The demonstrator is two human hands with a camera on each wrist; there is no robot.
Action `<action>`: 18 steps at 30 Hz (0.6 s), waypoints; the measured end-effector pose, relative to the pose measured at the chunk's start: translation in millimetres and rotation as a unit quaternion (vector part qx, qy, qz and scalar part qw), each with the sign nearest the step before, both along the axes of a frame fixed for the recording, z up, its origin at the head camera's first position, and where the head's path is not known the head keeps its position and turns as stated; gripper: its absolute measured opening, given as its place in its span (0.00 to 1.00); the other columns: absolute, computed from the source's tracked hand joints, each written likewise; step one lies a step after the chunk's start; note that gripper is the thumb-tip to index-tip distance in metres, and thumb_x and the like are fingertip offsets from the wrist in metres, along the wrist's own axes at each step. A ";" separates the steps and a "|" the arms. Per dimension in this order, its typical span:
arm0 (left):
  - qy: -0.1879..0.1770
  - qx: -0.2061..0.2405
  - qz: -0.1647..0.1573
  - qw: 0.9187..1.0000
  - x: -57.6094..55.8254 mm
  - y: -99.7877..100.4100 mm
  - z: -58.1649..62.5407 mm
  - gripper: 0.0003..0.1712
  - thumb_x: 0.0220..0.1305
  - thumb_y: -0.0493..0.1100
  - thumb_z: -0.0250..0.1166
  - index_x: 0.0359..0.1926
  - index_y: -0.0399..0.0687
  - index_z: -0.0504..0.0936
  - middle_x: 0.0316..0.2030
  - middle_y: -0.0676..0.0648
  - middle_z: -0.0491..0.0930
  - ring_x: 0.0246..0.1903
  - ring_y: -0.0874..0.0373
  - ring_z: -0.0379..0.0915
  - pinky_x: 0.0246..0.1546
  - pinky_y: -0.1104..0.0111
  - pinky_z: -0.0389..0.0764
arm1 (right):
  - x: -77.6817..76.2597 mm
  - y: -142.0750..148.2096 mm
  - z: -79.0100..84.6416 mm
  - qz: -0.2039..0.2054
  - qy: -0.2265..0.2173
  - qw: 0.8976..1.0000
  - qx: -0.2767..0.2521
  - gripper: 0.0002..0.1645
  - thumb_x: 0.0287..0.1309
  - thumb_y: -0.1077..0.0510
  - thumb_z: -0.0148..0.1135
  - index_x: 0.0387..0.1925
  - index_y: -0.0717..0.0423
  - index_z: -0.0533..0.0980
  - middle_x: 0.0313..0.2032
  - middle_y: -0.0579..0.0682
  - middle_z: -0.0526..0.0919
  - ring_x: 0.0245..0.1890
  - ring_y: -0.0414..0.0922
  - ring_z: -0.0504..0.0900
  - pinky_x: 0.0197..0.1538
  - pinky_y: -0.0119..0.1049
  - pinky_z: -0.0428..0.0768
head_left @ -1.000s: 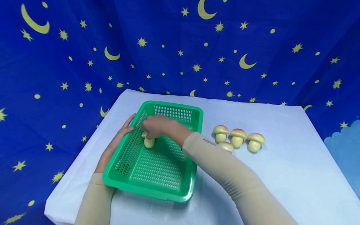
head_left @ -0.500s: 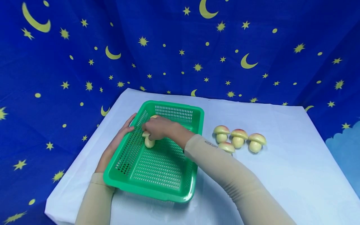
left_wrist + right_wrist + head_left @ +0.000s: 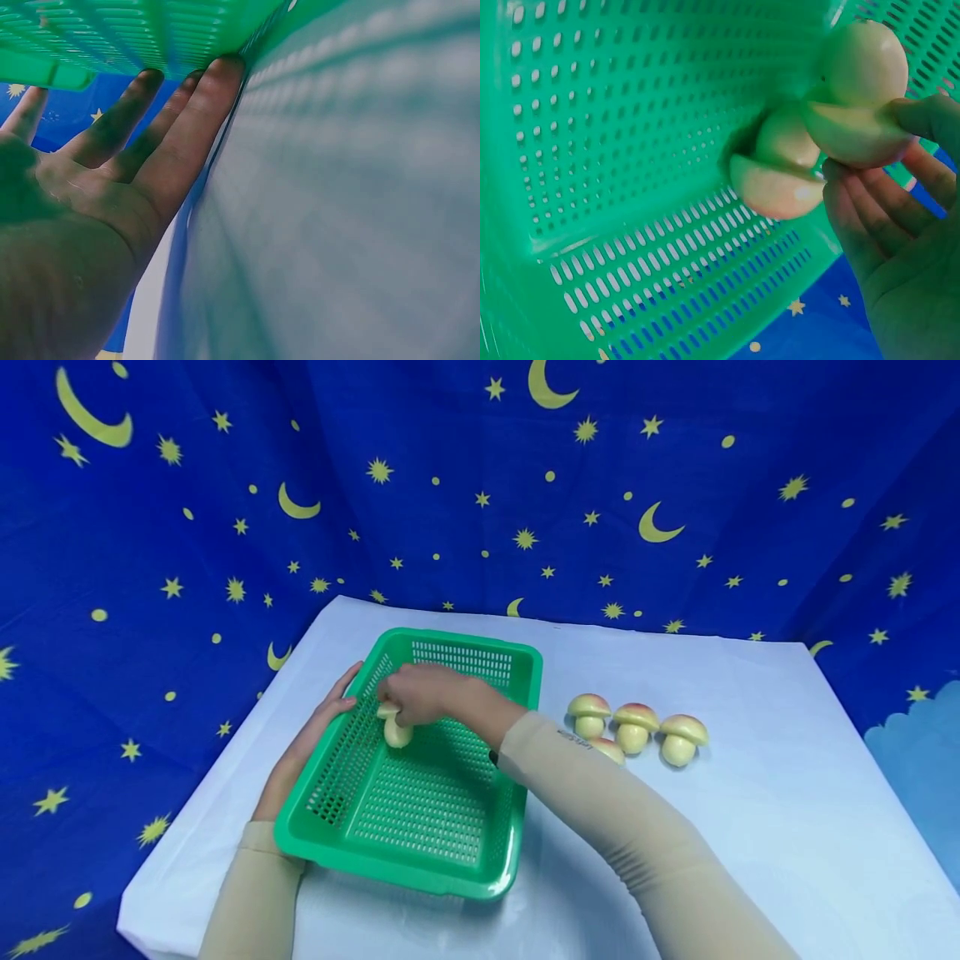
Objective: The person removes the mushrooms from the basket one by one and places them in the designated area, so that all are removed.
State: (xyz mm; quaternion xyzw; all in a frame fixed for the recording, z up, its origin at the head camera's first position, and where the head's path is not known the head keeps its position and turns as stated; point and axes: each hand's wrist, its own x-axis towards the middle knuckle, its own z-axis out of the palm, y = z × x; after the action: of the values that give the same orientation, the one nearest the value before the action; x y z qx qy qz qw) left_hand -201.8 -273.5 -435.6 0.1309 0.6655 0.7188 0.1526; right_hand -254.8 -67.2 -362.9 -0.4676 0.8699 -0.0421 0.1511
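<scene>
Green plastic basket (image 3: 420,827) sits near the desk's (image 3: 750,827) left edge, and the left hand (image 3: 303,752) lies with straight fingers flat against its outer left wall. Inside, toward the far left corner, the right hand (image 3: 423,693) curls its fingers round a pale toy mushroom (image 3: 855,112), just beside a second one (image 3: 776,169). Four more mushrooms (image 3: 633,727) cluster on the desk right of the basket.

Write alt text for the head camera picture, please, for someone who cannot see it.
A right hand grips a toy mushroom inside a green basket, while the left hand rests flat against the basket's side. Four more mushrooms sit on the white table beside it.
</scene>
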 end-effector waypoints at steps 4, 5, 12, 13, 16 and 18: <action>-0.028 0.025 0.011 0.999 -2.4 1.6 -2.3 0.35 0.77 0.44 0.39 0.77 0.59 0.34 0.72 0.34 0.45 0.53 0.63 0.72 0.56 0.64 0.73 | 0.1 3.9 8.3 0.001 0.001 1.000 -0.009 0.21 0.59 0.56 0.65 0.55 0.50 0.76 0.32 0.42 0.78 0.30 0.40 0.73 0.35 0.32 0.73; -0.023 0.022 0.009 0.999 -2.0 0.9 -2.7 0.35 0.78 0.44 0.39 0.77 0.59 0.34 0.72 0.35 0.44 0.54 0.63 0.71 0.56 0.64 0.72 | 0.3 5.1 10.4 0.002 0.000 1.000 -0.010 0.22 0.59 0.56 0.65 0.56 0.50 0.76 0.32 0.42 0.78 0.29 0.40 0.73 0.34 0.32 0.73; 0.002 -0.007 -0.010 1.000 3.0 -1.0 -0.8 0.34 0.78 0.45 0.38 0.77 0.60 0.35 0.74 0.43 0.38 0.69 0.55 0.48 0.61 0.71 0.64 | 2.5 12.5 29.6 0.013 0.001 0.999 -0.038 0.22 0.59 0.57 0.64 0.56 0.51 0.76 0.31 0.42 0.77 0.29 0.40 0.72 0.34 0.32 0.72; 0.001 -0.009 -0.009 1.000 3.5 -0.9 -0.3 0.34 0.78 0.45 0.38 0.77 0.61 0.36 0.75 0.44 0.37 0.70 0.55 0.45 0.60 0.72 0.63 | 2.9 13.9 32.5 0.017 0.004 0.999 -0.043 0.22 0.59 0.57 0.63 0.56 0.51 0.76 0.31 0.42 0.77 0.29 0.40 0.72 0.34 0.32 0.72; -0.014 0.004 -0.008 1.000 4.0 0.1 0.4 0.33 0.78 0.45 0.39 0.77 0.62 0.36 0.74 0.45 0.39 0.70 0.50 0.43 0.61 0.71 0.62 | 3.9 18.9 40.3 0.025 0.009 0.998 -0.059 0.23 0.59 0.57 0.62 0.57 0.51 0.76 0.32 0.42 0.77 0.29 0.40 0.72 0.34 0.32 0.72; -0.016 0.001 -0.005 1.000 4.0 0.6 0.8 0.33 0.78 0.45 0.38 0.77 0.62 0.36 0.75 0.46 0.38 0.71 0.51 0.40 0.61 0.73 0.61 | 4.4 23.0 44.9 0.025 0.005 0.997 -0.074 0.23 0.59 0.58 0.62 0.58 0.51 0.76 0.33 0.42 0.77 0.30 0.40 0.71 0.35 0.32 0.71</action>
State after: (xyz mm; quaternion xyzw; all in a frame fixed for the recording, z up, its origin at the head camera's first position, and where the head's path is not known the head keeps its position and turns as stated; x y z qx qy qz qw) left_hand -197.8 -272.9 -434.8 0.1231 0.6619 0.7204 0.1665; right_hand -250.4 -44.3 -318.0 -0.4996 0.8531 -0.0998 0.1126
